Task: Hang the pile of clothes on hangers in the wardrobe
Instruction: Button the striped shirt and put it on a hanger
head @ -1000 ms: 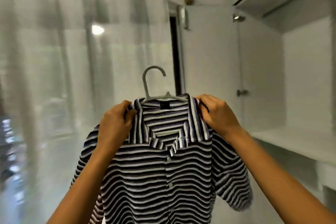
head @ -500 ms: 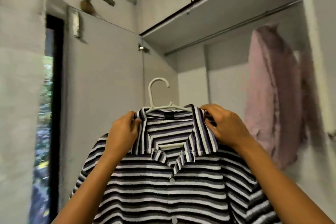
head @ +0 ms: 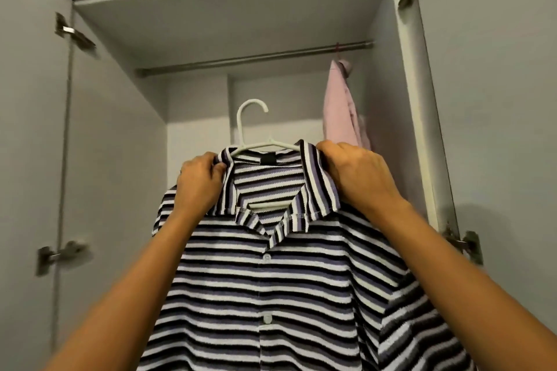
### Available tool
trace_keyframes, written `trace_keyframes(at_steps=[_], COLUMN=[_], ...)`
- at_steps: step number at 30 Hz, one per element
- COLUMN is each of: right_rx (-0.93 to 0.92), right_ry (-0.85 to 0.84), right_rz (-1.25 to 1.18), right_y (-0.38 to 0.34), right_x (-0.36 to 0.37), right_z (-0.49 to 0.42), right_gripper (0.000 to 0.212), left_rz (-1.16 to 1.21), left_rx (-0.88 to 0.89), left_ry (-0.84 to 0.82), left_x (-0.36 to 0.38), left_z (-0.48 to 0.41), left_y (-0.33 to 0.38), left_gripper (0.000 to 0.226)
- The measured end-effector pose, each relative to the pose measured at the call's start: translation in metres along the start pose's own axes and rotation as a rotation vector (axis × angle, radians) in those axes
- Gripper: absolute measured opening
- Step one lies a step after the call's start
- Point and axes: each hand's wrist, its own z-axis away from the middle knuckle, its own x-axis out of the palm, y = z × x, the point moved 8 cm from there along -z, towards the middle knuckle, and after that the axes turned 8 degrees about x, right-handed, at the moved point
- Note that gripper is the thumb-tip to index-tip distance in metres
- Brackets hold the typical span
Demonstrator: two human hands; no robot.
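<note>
Since a second ago the view has swung off the curtained window and onto the open wardrobe (head: 196, 129), while the hands and their load keep the same grip and have come up in front of it. In the head view, the striped shirt (head: 271, 280) hangs buttoned on a white hanger (head: 262, 145), held up in the doorway between the two open doors, below the rail (head: 241, 61) and not yet hooked on it. The left hand (head: 199, 187) has its fingers curled round the collar at the hanger's left shoulder. The right hand (head: 355, 178) pinches the collar and cloth at the right shoulder in the same way. Whether either grip also catches the plastic arm under the cloth cannot be told. A pink garment (head: 343, 117) already hangs at the right end of the rail, well apart from the hook. The shirt looks like a soft, loopy knit: light, limp, and draping straight down with no stiffness of its own. The open collar leaves a wide neck, so it may slide off a smooth arm if the hanger tilts. The hanger is probably stiff and light. The best hold is likely at both shoulders, squeezing cloth and arm together. Otherwise one hand could take the bare neck under the hook while the other steadies the cloth.
</note>
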Motion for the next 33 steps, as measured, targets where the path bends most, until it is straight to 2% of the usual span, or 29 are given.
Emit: trace_keyframes(at_steps=[8,12,15,23,33], right_rx=[0.048,0.058,0.095,0.245,0.199], right_ry=[0.113,0.150,0.133,0.147,0.142], right_rz=[0.301,0.436,0.512,0.648,0.836], right_y=[0.018,0.034,0.055,0.119,0.165], right_x=[0.060,0.101,0.138,0.190,0.252], right_z=[-0.066,-0.101,-0.137,-0.225,-0.314], right_gripper=[0.019,0.016,0.022,0.032,0.032], left_rz=[0.234,0.420,0.478,0.589,0.662], left_rx=[-0.009,-0.055,-0.068,0.061,0.246], left_ry=[0.039,0.078,0.025,-0.073,-0.163], left_x=[0.112,0.168,0.214,0.302,0.386], left_z=[-0.082,-0.110,-0.128,-0.185,-0.233], left_y=[-0.042,-0.059,-0.060,-0.063,-0.022], left_gripper=[0.023,0.038,0.047,0.047,0.051])
